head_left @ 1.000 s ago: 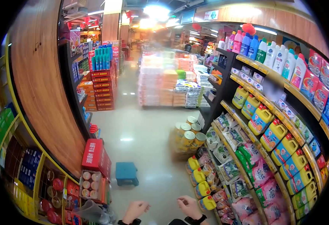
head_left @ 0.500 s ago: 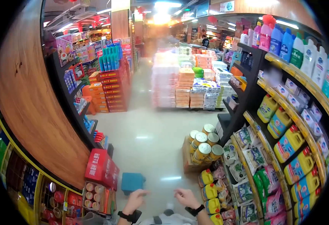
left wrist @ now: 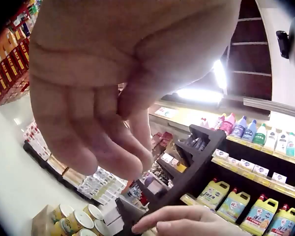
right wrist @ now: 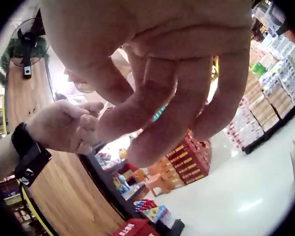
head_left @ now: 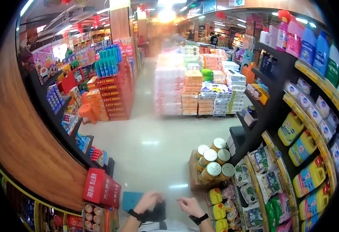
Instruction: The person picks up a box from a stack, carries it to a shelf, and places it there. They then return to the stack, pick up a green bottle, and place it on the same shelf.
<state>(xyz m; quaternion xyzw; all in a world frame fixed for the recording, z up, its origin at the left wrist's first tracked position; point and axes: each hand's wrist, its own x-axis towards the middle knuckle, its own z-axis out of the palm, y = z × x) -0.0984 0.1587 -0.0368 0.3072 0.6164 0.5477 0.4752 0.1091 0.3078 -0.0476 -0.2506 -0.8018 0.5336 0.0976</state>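
Observation:
In the head view the left hand [head_left: 148,202] hovers low in front of the body, overlapping a blue stool [head_left: 131,200] on the floor. A short gap to its right separates it from the right hand [head_left: 191,206], raised over the floor. Loosely bent fingers with nothing between them fill the left wrist view, where the left hand [left wrist: 103,93] hangs above part of the other hand. The right wrist view shows the right hand [right wrist: 172,83] with relaxed, empty fingers, and the left hand [right wrist: 64,125] beyond it. Both wrists wear dark bands.
Shelves of yellow jugs [head_left: 308,178] line the right side. Gold-lidded cans [head_left: 213,169] stand in a carton beside them. Red boxes [head_left: 102,187] sit at the lower left, and stacked packages [head_left: 192,91] stand across the aisle. A person [head_left: 214,40] is far back.
The view has swung left and moved forward, so the right shelves and cans appear nearer. The left hand now overlaps the stool. Both hands stay empty.

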